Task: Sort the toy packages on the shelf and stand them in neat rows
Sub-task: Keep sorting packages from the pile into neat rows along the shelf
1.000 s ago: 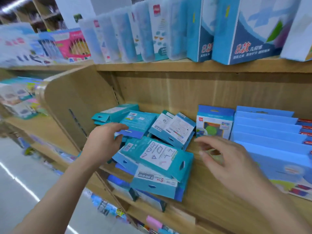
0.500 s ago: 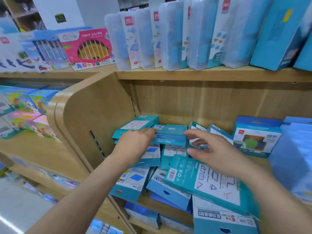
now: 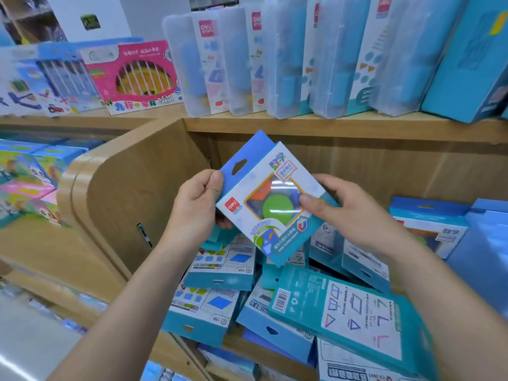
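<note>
I hold one toy package (image 3: 264, 196) tilted in the air above the shelf, its front with a green disc window facing me. My left hand (image 3: 196, 210) grips its left edge, thumb on the blue header. My right hand (image 3: 346, 213) pinches its right side, thumb on the window. Below lies a loose heap of teal packages (image 3: 354, 312), flat and overlapping, mostly backs up. One like package (image 3: 428, 224) stands upright at the right.
A wooden side panel (image 3: 132, 193) bounds the shelf on the left. Clear plastic cases (image 3: 288, 59) and a pink box (image 3: 134, 75) stand on the upper shelf (image 3: 330, 125). A row of blue boxes (image 3: 483, 251) fills the right. Lower shelves hold more packages.
Both hands reached into the heap, took hold of one package, lifted it clear and turned its front to me. The view moved closer to the shelf.
</note>
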The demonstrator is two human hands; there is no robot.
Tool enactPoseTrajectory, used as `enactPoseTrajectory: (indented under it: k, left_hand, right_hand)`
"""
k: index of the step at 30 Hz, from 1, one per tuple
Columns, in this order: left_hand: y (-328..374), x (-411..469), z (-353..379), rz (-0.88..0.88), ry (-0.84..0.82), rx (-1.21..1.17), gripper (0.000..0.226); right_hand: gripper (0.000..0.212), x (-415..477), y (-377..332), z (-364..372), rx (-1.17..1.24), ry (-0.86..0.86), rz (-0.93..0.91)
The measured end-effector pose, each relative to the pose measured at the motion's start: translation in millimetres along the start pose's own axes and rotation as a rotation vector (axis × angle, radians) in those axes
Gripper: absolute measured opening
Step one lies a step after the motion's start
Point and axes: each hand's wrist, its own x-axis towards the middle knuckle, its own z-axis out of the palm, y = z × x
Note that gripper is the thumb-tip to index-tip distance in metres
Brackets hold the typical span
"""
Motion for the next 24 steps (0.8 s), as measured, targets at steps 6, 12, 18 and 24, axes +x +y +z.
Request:
enactPoseTrajectory:
  k: [6, 12, 18, 24]
  left_hand:
    - [-1.3, -1.8, -7.6, -0.086, -0.071, -0.125, 0.046]
    - [20.1, -7.6, 3.3, 0.030, -0.141, -0.063, 0.037]
    - [44.8, -6.1, 65.9, 0.454, -0.388, 0.268, 0.042]
    - [49.5, 0.6, 141.5, 0.541, -0.547, 0.345, 0.041]
  right_hand:
    - [0.021, 1.7, 4.0, 8.2, 0.222, 0.066, 0.072]
    - [0.031, -12.4, 0.6, -9.9, 0.157, 0.062, 0.113]
    - [0.076, -50.7, -37.9, -82.3, -0.538, 0.139, -0.109]
    - [0.041, -75.8, -45.6, -136.9, -1.127, 0.146, 0.010]
